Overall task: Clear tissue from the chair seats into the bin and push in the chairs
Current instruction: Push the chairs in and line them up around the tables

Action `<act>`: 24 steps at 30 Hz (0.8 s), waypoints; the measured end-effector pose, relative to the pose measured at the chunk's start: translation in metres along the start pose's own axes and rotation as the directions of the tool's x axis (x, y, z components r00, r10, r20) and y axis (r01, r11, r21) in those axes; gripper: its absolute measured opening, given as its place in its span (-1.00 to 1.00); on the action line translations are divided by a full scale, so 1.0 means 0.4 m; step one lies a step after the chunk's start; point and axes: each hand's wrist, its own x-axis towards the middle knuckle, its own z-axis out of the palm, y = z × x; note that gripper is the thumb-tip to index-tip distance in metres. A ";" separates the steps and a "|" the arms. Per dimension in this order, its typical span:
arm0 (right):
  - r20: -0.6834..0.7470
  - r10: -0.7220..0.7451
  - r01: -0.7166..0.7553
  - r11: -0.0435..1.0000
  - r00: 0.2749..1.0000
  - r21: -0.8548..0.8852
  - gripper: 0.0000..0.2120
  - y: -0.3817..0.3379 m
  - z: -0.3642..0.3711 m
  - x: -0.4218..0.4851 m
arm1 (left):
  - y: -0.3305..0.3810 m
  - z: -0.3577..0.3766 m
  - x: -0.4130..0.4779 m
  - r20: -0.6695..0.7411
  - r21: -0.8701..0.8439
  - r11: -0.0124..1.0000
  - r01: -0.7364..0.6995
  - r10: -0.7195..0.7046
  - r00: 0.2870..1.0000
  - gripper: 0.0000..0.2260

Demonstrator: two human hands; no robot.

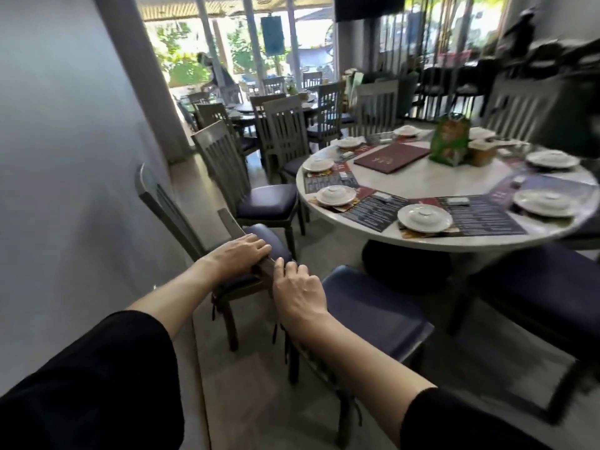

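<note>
Both my hands are on the wooden top rail of the nearest chair, whose blue seat points toward the round white table. My left hand lies over the rail with its fingers curled over the far edge. My right hand grips the rail just to the right of it. This seat sits partly out from under the table edge. No tissue shows on any seat, and no bin is in view.
A second grey chair stands close to the wall on the left, and a third beyond it. Another blue seat is at the right. The table holds covered bowls, placemats, a menu and a green box.
</note>
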 end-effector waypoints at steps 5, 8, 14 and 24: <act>0.000 0.046 -0.046 0.997 0.999 -0.055 -0.52 0.038 -0.012 -0.054 | 0.045 -0.030 -0.021 -0.094 0.083 0.994 -0.073 0.080 0.992 -0.74; -0.039 0.022 -0.024 0.998 0.999 -0.056 -0.49 0.078 0.002 -0.088 | 0.082 -0.029 -0.014 -0.152 0.037 0.997 -0.066 0.071 0.986 -0.77; -0.212 0.068 -0.093 0.990 0.975 -0.107 -0.52 0.186 -0.011 -0.164 | 0.190 -0.049 0.043 -0.183 -0.071 0.997 0.038 -0.050 0.982 -0.80; -0.310 0.074 -0.120 0.984 0.948 -0.131 -0.53 0.450 -0.025 -0.302 | 0.403 -0.079 0.180 -0.221 -0.230 0.970 0.081 -0.133 0.966 -0.61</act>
